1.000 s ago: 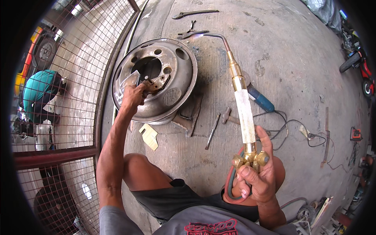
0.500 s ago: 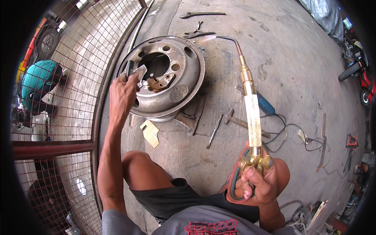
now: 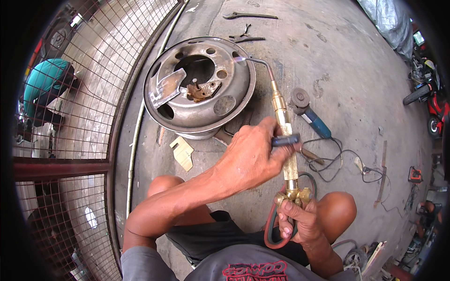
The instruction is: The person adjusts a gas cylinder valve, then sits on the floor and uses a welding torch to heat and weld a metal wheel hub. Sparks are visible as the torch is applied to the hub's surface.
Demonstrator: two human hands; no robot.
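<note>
My right hand (image 3: 300, 220) grips the valve end of a brass cutting or welding torch (image 3: 290, 171), hoses attached; a pale flame (image 3: 241, 59) shows at its bent tip above the rim's back right. My left hand (image 3: 251, 150) reaches across the torch, closed on a small dark bar-shaped object (image 3: 286, 140). A worn steel wheel rim (image 3: 234, 89) lies raised on a metal support. On it are a bent silvery sheet-metal piece (image 3: 166, 91) and a rusty bracket with holes (image 3: 204, 92). A cardboard cutout (image 3: 183, 154) lies on the floor below the rim.
An angle grinder (image 3: 313, 122) with its cord, a partly hidden hammer (image 3: 311, 157), a wrench (image 3: 253, 15) and pliers (image 3: 246, 38) lie on concrete. A mesh fence (image 3: 61, 166) runs left; beyond it a person in teal (image 3: 42, 86) bends over. Motorbikes (image 3: 433, 107) stand right.
My left hand has left the metal pieces on the rim and swung right and down over the torch with the dark object. The torch tip has moved down slightly, nearer the rim's back edge.
</note>
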